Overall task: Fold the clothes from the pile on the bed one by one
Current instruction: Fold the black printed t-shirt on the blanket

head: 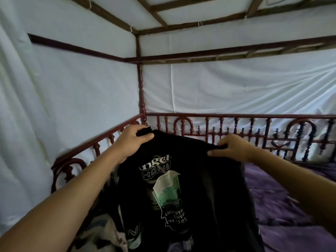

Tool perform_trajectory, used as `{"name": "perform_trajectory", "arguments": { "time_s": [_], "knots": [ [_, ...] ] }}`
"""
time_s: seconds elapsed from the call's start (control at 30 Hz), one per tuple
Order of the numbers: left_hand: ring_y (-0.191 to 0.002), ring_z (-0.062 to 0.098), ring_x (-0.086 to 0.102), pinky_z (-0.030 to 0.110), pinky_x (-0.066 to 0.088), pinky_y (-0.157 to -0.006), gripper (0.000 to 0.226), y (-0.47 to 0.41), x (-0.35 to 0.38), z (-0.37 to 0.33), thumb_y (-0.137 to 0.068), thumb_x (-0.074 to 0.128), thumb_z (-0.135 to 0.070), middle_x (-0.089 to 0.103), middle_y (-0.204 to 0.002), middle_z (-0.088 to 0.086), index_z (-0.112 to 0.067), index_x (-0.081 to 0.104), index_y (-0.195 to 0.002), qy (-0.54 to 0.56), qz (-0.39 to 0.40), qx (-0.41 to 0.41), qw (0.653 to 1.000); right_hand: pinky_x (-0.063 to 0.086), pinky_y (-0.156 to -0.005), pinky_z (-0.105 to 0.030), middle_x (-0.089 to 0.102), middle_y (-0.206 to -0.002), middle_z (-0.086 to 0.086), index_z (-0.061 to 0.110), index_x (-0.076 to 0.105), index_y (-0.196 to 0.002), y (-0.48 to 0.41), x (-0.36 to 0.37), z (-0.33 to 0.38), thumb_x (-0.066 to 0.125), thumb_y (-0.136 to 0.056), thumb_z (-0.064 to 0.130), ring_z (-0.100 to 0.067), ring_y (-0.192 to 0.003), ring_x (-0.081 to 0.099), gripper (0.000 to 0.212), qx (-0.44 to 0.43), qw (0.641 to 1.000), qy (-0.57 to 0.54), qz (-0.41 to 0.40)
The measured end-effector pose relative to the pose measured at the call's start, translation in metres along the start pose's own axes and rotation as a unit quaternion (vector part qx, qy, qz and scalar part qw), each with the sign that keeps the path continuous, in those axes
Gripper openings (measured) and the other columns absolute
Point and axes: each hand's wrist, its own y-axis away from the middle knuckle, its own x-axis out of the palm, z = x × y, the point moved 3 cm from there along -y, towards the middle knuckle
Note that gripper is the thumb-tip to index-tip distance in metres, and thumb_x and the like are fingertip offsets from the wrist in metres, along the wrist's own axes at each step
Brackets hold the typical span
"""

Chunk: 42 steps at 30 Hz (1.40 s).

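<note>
1. White cloth (236,84) hangs taut on every side behind a dark red wooden frame, and a turned corner post (141,88) rises to the beams overhead.
2. A low railing (227,128) of spindles and arches runs along the far edge of the bed and down its left side.
3. A purple sheet (283,206) covers the bed and shows on the right, rumpled in places.
4. The black T-shirt (209,188) is held up in the air over the bed, in the middle of the view, hanging from its top edge.
5. Its print faces the camera: white lettering above a green and white graphic, with more lettering lower down.
6. The left hand (133,138) grasps the shirt's upper left corner, fingers curled over a bunched bit of fabric.
7. The right hand (231,147) pinches the top edge at the upper right, thumb on the near side and fingers curled over the back.
8. The two hands are well apart, so the top edge stretches between them.
9. The pile of clothes (109,231) lies on the bed at lower left, under the left forearm, showing black and white patterned fabric.
10. Whether the shirt's lower part touches the pile cannot be told.
</note>
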Motion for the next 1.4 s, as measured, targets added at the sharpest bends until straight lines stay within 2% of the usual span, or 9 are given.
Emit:
{"name": "perform_trajectory", "arguments": {
  "time_s": [0.1,0.2,0.4,0.6,0.7,0.8,0.93,1.27,1.4],
  "knots": [
    [-0.076,0.004,0.070,0.013,0.049,-0.064,0.010,0.004,-0.018,-0.003,-0.089,0.067,-0.019,0.074,-0.081,-0.014,-0.028,0.070,-0.091,0.000,0.028,0.052,0.998,0.039,-0.056,-0.029,0.055,-0.057,0.003,0.036,0.060,-0.059,0.032,0.042,0.005,0.043,-0.062,0.093,-0.009,-0.052,0.053,0.060,0.047,0.989,0.092,0.104],
    [-0.071,0.002,0.069,0.010,0.047,-0.059,0.014,0.015,-0.017,-0.004,-0.091,0.063,-0.014,0.073,-0.077,-0.012,-0.025,0.070,-0.084,0.002,0.070,0.057,0.996,0.046,-0.068,-0.035,0.062,-0.077,0.006,0.032,0.060,-0.077,0.051,0.062,0.009,0.023,-0.072,0.092,-0.010,-0.074,0.060,0.071,0.087,0.992,0.075,0.058],
    [-0.054,0.009,0.059,0.020,0.041,-0.057,0.048,0.030,0.013,-0.002,-0.072,0.075,-0.054,0.064,-0.062,-0.009,-0.007,0.073,-0.081,-0.037,0.172,-0.062,0.983,0.034,-0.064,-0.032,0.065,-0.099,-0.002,0.023,0.044,-0.108,0.074,0.045,0.011,0.060,-0.083,0.039,-0.025,-0.090,0.063,0.033,0.160,0.915,0.360,-0.085],
    [-0.053,0.014,0.063,0.022,0.043,-0.051,0.027,0.021,0.016,-0.014,-0.070,0.080,-0.030,0.067,-0.063,0.003,-0.005,0.071,-0.074,-0.189,0.162,-0.013,0.968,0.037,-0.067,-0.033,0.061,-0.108,-0.003,0.023,0.063,-0.101,0.086,-0.001,0.032,0.055,-0.085,0.024,-0.028,-0.100,0.061,0.018,0.207,0.867,0.415,-0.183],
    [-0.058,0.010,0.064,0.015,0.047,-0.052,0.013,0.009,0.004,-0.021,-0.078,0.078,-0.020,0.070,-0.072,0.004,-0.009,0.071,-0.076,-0.148,0.171,0.020,0.974,0.039,-0.066,-0.033,0.058,-0.102,-0.004,0.025,0.068,-0.085,0.091,-0.042,0.041,0.065,-0.077,0.040,-0.027,-0.103,0.054,0.017,0.221,0.879,0.347,-0.240],
    [-0.064,0.009,0.062,0.013,0.047,-0.059,0.003,-0.003,-0.012,-0.030,-0.083,0.073,-0.010,0.069,-0.076,0.004,-0.011,0.070,-0.082,-0.073,0.147,0.059,0.985,0.042,-0.058,-0.027,0.062,-0.074,-0.006,0.016,0.066,-0.071,0.099,-0.073,0.039,0.069,-0.079,0.026,-0.023,-0.071,0.061,0.013,0.241,0.932,-0.014,-0.271],
    [-0.040,0.001,0.054,0.009,0.039,-0.038,0.016,0.005,-0.002,-0.039,-0.091,0.056,0.002,0.060,-0.049,-0.007,-0.009,0.060,-0.079,0.114,0.146,0.017,0.983,0.046,-0.046,-0.021,0.055,-0.065,-0.003,0.013,0.062,-0.080,0.096,-0.079,0.045,0.060,-0.090,0.019,-0.013,-0.047,0.056,0.011,0.238,0.884,-0.284,-0.285],
    [-0.075,0.022,0.069,0.027,0.056,-0.067,0.028,0.021,0.040,-0.043,-0.077,0.072,-0.010,0.068,-0.083,0.012,0.004,0.062,-0.099,0.291,0.410,-0.097,0.859,0.042,-0.061,-0.035,0.053,-0.058,0.003,0.022,0.059,-0.065,0.107,-0.106,0.054,0.052,-0.079,0.044,-0.021,-0.062,0.052,0.028,0.212,0.910,-0.011,-0.357],
    [-0.083,0.025,0.066,0.029,0.055,-0.077,0.047,0.016,0.049,-0.042,-0.078,0.069,-0.005,0.063,-0.103,0.019,0.013,0.051,-0.118,0.256,0.408,-0.125,0.867,0.034,-0.053,-0.031,0.042,-0.047,0.005,0.010,0.058,-0.059,0.116,-0.111,0.046,0.052,-0.079,0.039,-0.017,-0.049,0.043,0.036,0.227,0.905,-0.056,-0.354]
  ]
}}
